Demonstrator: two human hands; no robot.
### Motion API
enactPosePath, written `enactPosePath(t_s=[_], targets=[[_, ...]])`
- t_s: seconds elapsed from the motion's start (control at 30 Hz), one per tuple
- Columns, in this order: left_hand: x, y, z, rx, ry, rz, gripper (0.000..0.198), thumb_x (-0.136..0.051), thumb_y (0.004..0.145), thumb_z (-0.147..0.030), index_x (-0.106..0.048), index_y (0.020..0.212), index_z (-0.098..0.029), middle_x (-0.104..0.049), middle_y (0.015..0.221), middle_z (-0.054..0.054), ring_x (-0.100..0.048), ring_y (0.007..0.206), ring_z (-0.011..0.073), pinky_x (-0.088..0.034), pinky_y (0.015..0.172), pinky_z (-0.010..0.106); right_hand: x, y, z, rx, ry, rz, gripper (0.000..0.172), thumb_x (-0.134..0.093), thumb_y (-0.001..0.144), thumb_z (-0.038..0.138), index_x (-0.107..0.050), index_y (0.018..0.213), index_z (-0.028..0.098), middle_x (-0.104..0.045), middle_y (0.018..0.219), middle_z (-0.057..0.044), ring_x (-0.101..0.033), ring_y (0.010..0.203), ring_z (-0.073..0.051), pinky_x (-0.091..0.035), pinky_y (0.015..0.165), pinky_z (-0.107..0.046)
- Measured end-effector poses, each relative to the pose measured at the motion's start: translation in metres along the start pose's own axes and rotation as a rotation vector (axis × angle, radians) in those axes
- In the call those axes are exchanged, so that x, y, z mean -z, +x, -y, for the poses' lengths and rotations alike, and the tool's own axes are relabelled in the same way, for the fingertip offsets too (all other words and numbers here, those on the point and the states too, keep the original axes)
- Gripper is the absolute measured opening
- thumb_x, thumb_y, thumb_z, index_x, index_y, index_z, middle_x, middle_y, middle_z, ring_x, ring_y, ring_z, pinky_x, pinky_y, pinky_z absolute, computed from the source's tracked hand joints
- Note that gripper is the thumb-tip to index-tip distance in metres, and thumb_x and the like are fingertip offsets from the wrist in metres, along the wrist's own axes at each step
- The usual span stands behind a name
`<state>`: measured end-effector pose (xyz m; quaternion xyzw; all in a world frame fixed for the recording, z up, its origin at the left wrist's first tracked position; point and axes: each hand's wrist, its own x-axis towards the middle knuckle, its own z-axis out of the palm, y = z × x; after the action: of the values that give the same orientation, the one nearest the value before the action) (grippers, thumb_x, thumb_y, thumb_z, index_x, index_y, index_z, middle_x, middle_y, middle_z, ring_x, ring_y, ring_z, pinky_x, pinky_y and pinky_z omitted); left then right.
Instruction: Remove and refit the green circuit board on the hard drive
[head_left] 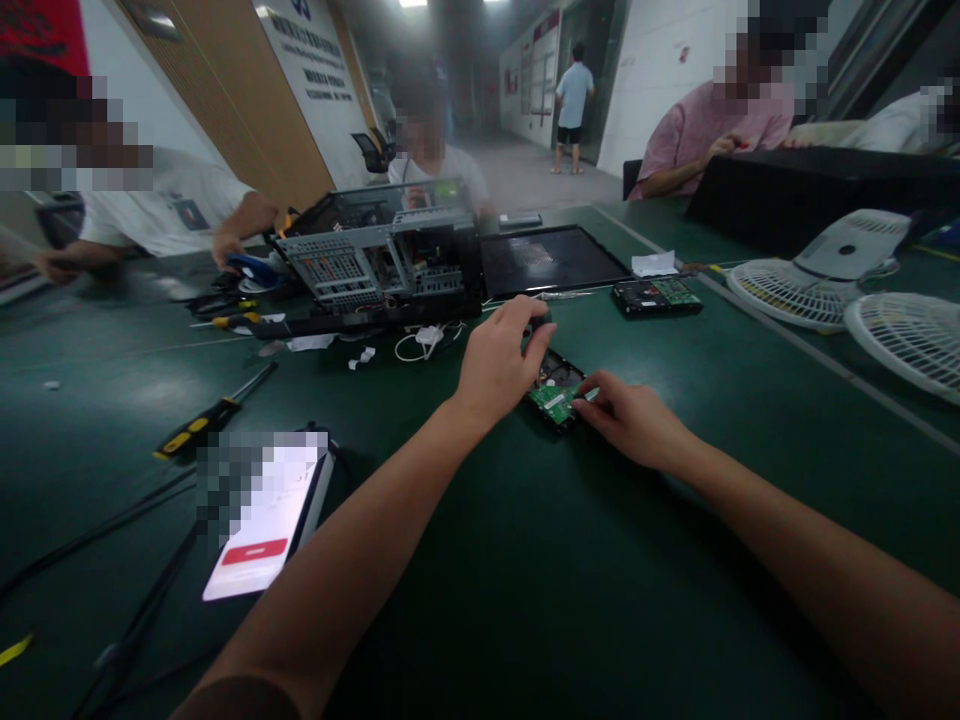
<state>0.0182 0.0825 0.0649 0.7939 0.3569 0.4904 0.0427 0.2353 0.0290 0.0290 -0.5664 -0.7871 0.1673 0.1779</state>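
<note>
left grip (499, 365): fingers curled down over the far corner of the hard drive (556, 398), thumb lifted clear. Can't tell if it's pinching anything.
right grip (634, 420): fingers stretched out, close together, tips pressed on the drive's near-right edge. Clasping nothing.
hard drive: flat on the green tabletop (525, 580), green board side up, between both grips and touching both.
beyond left grip: white cable (424, 340) near, then open PC chassis (375, 255) with black side panel (551, 258) beside it.
beyond right grip: second drive (658, 295), well apart. Fan grilles (787, 290) further out to the right.
outboard of left forearm: phone (262, 525), screen lit. Yellow-black screwdriver (214, 412) just past it.
</note>
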Motion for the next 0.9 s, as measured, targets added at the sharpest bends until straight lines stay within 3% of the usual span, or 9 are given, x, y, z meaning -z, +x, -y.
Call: enactPosePath(t_s=[0.13, 0.33, 0.5, 0.9], targets=[[-0.0004, -0.0001, 0.0003, 0.019, -0.015, 0.001, 0.019, -0.058, 0.098, -0.016, -0.059, 0.116, -0.021, -0.070, 0.112, 0.006, -0.068, 0.100, 0.0189, -0.057, 0.091, 0.035, 0.0000, -0.0002, -0.0006, 0.007, -0.037, -0.020, 0.034, -0.053, 0.100, 0.041, -0.062, 0.126, 0.021, -0.074, 0.079, -0.004, -0.066, 0.066, -0.018, -0.042, 0.058, -0.030], [-0.0015, -0.0003, -0.0014, 0.000, -0.030, 0.013, 0.027, -0.057, 0.098, -0.014, -0.057, 0.124, -0.022, -0.071, 0.115, 0.005, -0.069, 0.099, 0.0179, -0.058, 0.092, 0.035, 0.0003, -0.0005, -0.0029, 0.133, -0.200, -0.049, 0.038, -0.049, 0.102, 0.041, -0.073, 0.122, 0.020, -0.077, 0.103, -0.011, -0.068, 0.075, -0.020, -0.048, 0.067, -0.034], [-0.0022, -0.0008, -0.0024, -0.046, -0.026, 0.018, 0.024, -0.056, 0.098, -0.014, -0.061, 0.121, -0.022, -0.071, 0.116, 0.005, -0.068, 0.105, 0.0181, -0.057, 0.096, 0.035, 0.0000, -0.0007, -0.0052, 0.183, -0.241, -0.046, 0.040, -0.046, 0.104, 0.040, -0.073, 0.125, 0.018, -0.077, 0.103, -0.011, -0.068, 0.075, -0.021, -0.048, 0.067, -0.034], [-0.0047, -0.0019, 0.0022, -0.017, -0.026, 0.028, 0.024, -0.070, 0.094, -0.024, -0.060, 0.115, -0.022, -0.072, 0.108, 0.003, -0.070, 0.091, 0.0168, -0.059, 0.087, 0.034, 0.0025, -0.0011, -0.0037, 0.197, -0.234, -0.016, 0.041, -0.045, 0.104, 0.037, -0.072, 0.127, 0.017, -0.077, 0.106, -0.013, -0.070, 0.079, -0.021, -0.050, 0.070, -0.034]])
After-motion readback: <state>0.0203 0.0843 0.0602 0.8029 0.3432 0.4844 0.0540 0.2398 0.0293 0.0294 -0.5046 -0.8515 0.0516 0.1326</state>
